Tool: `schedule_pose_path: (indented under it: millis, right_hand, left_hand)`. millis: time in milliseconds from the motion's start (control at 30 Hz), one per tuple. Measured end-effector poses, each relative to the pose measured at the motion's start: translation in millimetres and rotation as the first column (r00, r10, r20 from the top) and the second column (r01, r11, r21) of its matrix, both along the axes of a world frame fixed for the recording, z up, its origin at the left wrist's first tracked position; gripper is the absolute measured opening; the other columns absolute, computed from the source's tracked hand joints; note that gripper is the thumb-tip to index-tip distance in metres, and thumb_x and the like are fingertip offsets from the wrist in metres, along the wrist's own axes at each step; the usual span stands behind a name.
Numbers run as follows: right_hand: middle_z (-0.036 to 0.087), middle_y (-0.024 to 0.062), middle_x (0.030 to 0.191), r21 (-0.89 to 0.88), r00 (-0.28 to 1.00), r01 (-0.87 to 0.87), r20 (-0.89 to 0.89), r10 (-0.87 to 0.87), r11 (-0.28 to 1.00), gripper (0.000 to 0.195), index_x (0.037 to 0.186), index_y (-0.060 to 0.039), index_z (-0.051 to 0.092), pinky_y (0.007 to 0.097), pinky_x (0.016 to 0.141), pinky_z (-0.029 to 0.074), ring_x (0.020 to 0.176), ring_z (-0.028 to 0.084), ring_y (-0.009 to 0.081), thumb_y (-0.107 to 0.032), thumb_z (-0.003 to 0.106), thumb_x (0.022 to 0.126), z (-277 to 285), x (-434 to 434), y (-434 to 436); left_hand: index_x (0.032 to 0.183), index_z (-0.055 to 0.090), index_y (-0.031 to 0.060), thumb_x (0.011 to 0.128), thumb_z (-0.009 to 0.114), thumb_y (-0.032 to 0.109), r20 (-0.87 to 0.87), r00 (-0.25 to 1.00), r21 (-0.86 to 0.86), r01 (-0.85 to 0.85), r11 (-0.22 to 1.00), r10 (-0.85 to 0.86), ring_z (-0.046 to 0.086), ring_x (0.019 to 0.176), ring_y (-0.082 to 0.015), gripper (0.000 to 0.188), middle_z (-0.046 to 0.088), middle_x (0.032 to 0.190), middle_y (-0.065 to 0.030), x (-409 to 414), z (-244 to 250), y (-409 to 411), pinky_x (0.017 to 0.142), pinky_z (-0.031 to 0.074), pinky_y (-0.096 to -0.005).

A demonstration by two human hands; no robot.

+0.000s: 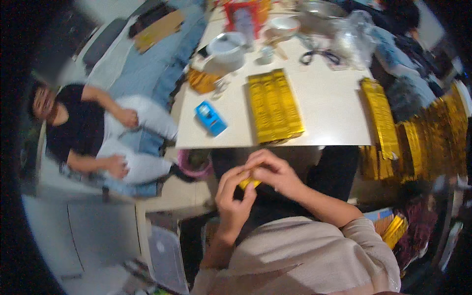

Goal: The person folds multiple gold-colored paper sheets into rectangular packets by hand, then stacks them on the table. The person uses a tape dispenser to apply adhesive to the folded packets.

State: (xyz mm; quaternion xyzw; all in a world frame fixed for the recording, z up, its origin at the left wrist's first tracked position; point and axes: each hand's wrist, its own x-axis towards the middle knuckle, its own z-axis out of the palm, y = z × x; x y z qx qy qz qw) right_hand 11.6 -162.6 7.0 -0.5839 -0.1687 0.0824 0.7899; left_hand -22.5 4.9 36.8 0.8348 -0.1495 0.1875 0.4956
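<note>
Below the table's front edge, my left hand (235, 193) and my right hand (274, 173) meet around a small piece of shiny gold foil or paper (250, 182). The fingers of both hands touch it, and much of it is hidden by them. On the white table (328, 114), just beyond my hands, lies a stack of gold foil strips (274, 105) set side by side. To its left is a small blue box (211, 118). Another long gold bundle (379, 118) lies at the table's right edge.
Further back are a white pot (226, 51), scissors (320, 57), a bowl (284, 25), a clear plastic bag (356, 38) and a red-framed object (241, 22). A person (81, 125) sits at the left near a pink basin (193, 172). More gold material (435, 136) hangs at the right.
</note>
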Motion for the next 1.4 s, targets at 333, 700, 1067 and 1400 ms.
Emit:
schedule_pose_path:
  millis: [333, 700, 1067, 1400]
  right_hand:
    - [0.055, -0.0031, 0.106, 0.026, 0.993, -0.090, -0.069, 0.091, 0.996, 0.023, 0.116, -0.0085, 0.063, 0.0203, 0.076, 0.042, 0.083, 0.048, 0.0035, -0.016, 0.072, 0.096, -3.5, 3.5, -3.5]
    - [0.053, -0.0002, 0.104, -0.185, 0.997, 0.061, 0.047, -0.054, 0.981, 0.019, 0.107, -0.0077, 0.065, 0.0208, 0.070, 0.043, 0.079, 0.048, 0.0040, -0.010, 0.073, 0.090, 10.2, 0.1, -7.6]
    - [0.055, 0.0052, 0.097, -0.213, 0.988, 0.151, 0.073, -0.138, 0.965, 0.014, 0.090, -0.0046, 0.060, 0.0272, 0.073, 0.046, 0.085, 0.054, 0.0138, -0.005, 0.073, 0.085, -1.8, -3.9, -17.0]
    - [0.057, 0.0070, 0.099, -0.307, 0.980, 0.171, 0.153, -0.129, 0.936, 0.014, 0.090, -0.0049, 0.060, 0.0296, 0.077, 0.048, 0.090, 0.056, 0.0177, -0.007, 0.073, 0.085, 5.2, -0.7, -20.0]
  left_hand:
    - [0.124, 0.056, -0.0006, 0.087, 0.065, -0.003, -0.150, 0.988, -0.084, 0.014, 0.996, -0.027, 0.058, 0.114, -0.0210, 0.038, 0.060, 0.122, -0.0123, -6.9, -17.2, -1.3, 0.103, 0.045, -0.0375]
    - [0.127, 0.054, 0.0004, 0.080, 0.078, -0.002, -0.266, 0.961, -0.239, 0.013, 0.971, -0.078, 0.057, 0.117, -0.0206, 0.053, 0.058, 0.126, -0.0114, -8.4, -16.9, -7.0, 0.104, 0.045, -0.0363]
    - [0.130, 0.055, -0.0010, 0.081, 0.082, 0.000, -0.220, 0.965, -0.138, 0.114, 0.984, -0.143, 0.061, 0.123, -0.0236, 0.056, 0.062, 0.132, -0.0154, -6.3, -19.1, -13.8, 0.108, 0.047, -0.0374]
    - [0.128, 0.061, 0.0049, 0.077, 0.088, 0.013, -0.119, 0.990, -0.092, 0.071, 0.993, -0.082, 0.069, 0.113, -0.0287, 0.059, 0.069, 0.125, -0.0142, -3.0, -23.9, -14.6, 0.096, 0.054, -0.0380]
